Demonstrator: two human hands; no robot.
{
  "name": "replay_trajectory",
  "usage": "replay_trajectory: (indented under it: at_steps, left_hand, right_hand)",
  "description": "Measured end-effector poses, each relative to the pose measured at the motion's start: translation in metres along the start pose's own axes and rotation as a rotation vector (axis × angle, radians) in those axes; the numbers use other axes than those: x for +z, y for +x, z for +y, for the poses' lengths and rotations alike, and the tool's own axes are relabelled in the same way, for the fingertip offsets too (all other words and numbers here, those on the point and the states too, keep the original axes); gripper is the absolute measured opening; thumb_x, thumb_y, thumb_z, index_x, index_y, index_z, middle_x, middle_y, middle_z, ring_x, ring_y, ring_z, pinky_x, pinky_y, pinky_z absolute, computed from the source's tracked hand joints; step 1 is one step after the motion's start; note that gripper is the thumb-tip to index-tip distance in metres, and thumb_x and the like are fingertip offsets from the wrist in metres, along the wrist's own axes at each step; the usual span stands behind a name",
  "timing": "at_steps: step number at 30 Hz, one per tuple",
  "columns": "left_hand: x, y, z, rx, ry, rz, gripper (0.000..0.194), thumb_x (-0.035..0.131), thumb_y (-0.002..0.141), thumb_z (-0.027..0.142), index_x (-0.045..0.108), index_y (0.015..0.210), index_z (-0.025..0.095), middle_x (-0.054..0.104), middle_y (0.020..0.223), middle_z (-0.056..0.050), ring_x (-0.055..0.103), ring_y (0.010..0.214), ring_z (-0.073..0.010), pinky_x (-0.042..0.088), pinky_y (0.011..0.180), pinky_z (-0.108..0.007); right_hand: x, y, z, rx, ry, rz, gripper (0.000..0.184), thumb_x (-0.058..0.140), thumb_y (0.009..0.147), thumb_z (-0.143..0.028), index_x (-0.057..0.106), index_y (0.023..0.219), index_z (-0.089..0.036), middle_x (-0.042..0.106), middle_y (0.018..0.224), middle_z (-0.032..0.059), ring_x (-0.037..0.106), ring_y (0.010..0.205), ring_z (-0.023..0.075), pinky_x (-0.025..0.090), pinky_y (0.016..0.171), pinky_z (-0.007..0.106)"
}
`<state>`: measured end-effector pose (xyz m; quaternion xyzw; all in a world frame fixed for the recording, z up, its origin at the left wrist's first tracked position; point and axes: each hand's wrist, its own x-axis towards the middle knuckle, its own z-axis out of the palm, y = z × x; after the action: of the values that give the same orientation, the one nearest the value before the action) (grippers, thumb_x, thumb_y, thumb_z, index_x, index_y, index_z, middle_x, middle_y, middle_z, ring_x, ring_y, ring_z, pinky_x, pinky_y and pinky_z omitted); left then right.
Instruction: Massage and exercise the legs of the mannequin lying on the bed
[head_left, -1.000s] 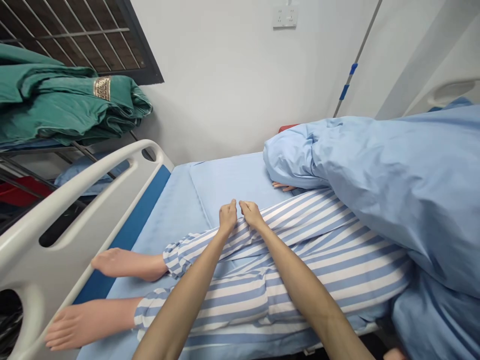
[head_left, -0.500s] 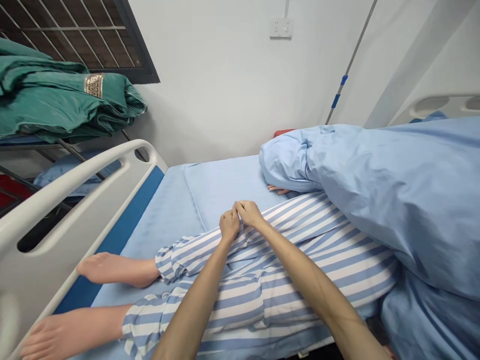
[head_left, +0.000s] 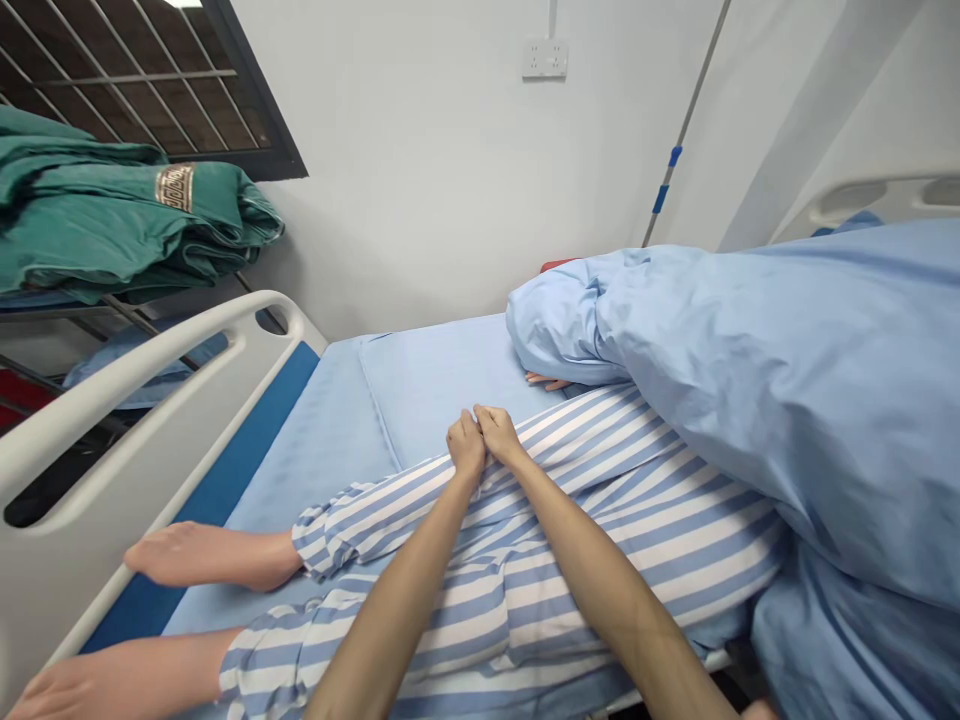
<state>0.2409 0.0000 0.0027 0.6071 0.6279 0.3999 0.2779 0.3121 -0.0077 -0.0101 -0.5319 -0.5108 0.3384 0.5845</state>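
Arms reaching forward, left hand touching right hand

Two hands, two bare feet, one pair of striped trousers, apparently one wall socket.

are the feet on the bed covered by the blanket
No, the bare feet stick out past the striped pajama legs, and the blue blanket covers only the other end.

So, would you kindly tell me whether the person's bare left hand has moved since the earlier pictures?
Yes, the bare left hand has shifted slightly rightward, away from the seam in the pale blue mattress pad.
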Motion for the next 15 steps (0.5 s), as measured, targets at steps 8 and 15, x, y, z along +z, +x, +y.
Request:
replay_trajectory:
  at_steps: [8, 15]
  left_hand:
    - [0.005, -0.012, -0.002, 0.012, 0.259, -0.078, 0.043, 0.031, 0.098, 0.028, 0.068, 0.079, 0.015, 0.067, 0.078, -0.011, 0.057, 0.069, -0.0169, 0.032, 0.063, -0.027]
    - [0.008, -0.017, -0.006, 0.013, 0.209, -0.019, 0.051, 0.028, 0.100, 0.033, 0.068, 0.072, 0.016, 0.069, 0.080, -0.012, 0.056, 0.071, -0.0177, 0.031, 0.064, -0.027]
  right_hand:
    - [-0.007, 0.001, -0.020, -0.021, -0.377, 0.007, 0.043, 0.038, 0.092, -0.038, 0.042, 0.054, -0.020, 0.044, 0.053, -0.0031, 0.039, 0.057, 0.0115, 0.029, 0.057, 0.024]
    - [-0.030, -0.005, -0.013, -0.098, -0.508, -0.071, 0.041, 0.037, 0.094, -0.037, 0.047, 0.058, -0.020, 0.050, 0.057, -0.0013, 0.042, 0.059, 0.0121, 0.030, 0.061, 0.025]
